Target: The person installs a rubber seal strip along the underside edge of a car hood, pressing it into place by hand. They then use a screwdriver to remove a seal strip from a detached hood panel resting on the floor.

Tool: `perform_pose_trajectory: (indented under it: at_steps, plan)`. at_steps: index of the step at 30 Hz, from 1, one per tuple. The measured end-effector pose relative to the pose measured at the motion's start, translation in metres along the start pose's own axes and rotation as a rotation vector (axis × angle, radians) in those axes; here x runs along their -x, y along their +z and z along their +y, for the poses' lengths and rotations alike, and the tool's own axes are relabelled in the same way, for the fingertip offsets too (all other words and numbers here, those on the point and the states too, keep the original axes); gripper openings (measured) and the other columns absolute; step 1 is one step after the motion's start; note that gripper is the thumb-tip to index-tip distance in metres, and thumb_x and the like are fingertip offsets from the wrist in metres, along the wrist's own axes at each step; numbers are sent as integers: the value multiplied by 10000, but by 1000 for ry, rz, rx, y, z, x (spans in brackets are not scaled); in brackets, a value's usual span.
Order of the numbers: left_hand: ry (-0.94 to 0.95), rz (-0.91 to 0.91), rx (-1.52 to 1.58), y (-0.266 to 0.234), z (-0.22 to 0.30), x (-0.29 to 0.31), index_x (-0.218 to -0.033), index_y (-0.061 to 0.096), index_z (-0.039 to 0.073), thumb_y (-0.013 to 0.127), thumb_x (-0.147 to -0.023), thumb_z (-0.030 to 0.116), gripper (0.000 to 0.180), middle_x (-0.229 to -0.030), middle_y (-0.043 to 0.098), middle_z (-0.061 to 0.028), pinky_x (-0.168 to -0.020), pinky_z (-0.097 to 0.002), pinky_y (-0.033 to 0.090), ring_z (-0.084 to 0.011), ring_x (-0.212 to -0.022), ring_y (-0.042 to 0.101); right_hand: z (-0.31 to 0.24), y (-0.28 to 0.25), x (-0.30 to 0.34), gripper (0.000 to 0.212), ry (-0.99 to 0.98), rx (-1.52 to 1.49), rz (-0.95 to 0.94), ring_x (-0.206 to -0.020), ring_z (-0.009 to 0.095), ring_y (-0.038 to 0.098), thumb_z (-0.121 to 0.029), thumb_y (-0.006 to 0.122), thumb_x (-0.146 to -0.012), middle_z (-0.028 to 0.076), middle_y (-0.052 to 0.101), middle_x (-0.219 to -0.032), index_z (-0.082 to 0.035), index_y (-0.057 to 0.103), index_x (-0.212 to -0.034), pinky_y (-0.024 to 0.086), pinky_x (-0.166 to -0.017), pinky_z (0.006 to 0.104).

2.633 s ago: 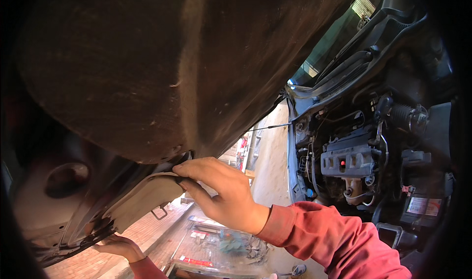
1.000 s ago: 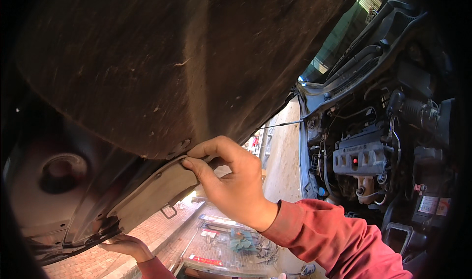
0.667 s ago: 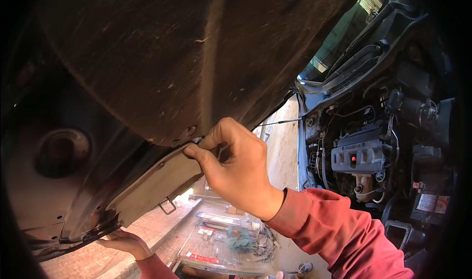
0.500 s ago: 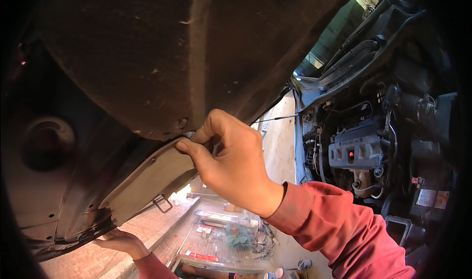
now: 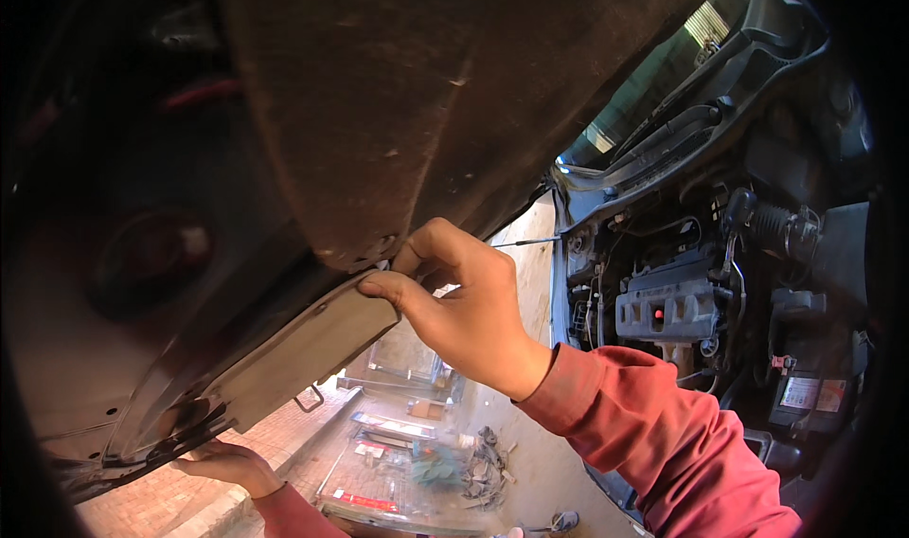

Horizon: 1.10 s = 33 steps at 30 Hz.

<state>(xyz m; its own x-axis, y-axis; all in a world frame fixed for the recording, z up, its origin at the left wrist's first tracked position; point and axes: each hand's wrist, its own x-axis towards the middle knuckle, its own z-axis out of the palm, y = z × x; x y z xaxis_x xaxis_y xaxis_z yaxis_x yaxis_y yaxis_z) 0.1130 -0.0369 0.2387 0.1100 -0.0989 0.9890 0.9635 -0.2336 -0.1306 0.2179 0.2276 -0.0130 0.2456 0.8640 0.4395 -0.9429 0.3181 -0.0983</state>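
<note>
The raised underside of a car hood [image 5: 312, 358] fills the upper left, with a dark brown hood liner [image 5: 379, 112] against it. My right hand [image 5: 464, 296] is closed in a pinch at the liner's lower edge. Its thumb rests on the pale metal rim of the hood, and a small white piece [image 5: 383, 265], its kind too small to tell, shows at the fingertips. Lower left, my left hand [image 5: 232, 467] holds the hood's front edge from beneath; its fingers are partly hidden there. A metal latch loop [image 5: 310, 400] sticks out from the rim between the two hands.
To the right lies the open engine bay, with a grey engine cover [image 5: 668, 309] and a battery [image 5: 805, 394]. A thin rod [image 5: 530, 242] runs between bay and hood. Beyond the hood, a glass case [image 5: 379, 434] with packaged goods stands by a brick pavement [image 5: 142, 500].
The view has shifted, and the liner's lower part now looks narrower and more folded. My right hand stays pinched at its edge; my left hand keeps to the hood's edge.
</note>
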Motion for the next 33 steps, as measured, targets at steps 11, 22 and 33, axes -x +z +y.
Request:
perform_pose_trajectory:
  at_steps: [11,22,33]
  plan:
    - [-26,164,-7,13,1,8,-1465,453,18,299,-994,658,810,-1482,485,-171,-1093,-397,402,-274,-1341,482,-2,-7,-3,235,52,-25,-49,-624,63,596,-136,813,-854,57,659,-671,0,628,-804,462,-548,249]
    - [52,201,-25,23,-7,2,-1323,563,-12,202,-1016,564,746,-1321,611,-183,-1085,-425,434,-285,-1250,561,53,-35,52,245,299,150,-379,-843,180,701,-231,711,-942,97,736,-942,-10,706,-1047,554,-738,315]
    - [376,283,-239,14,-27,-7,-1147,634,-32,473,-990,366,457,-1162,647,-144,-893,-387,522,-223,-1005,603,109,-61,92,301,409,-19,-500,-839,294,706,-280,707,-902,111,735,-938,-56,681,-1101,547,-727,383]
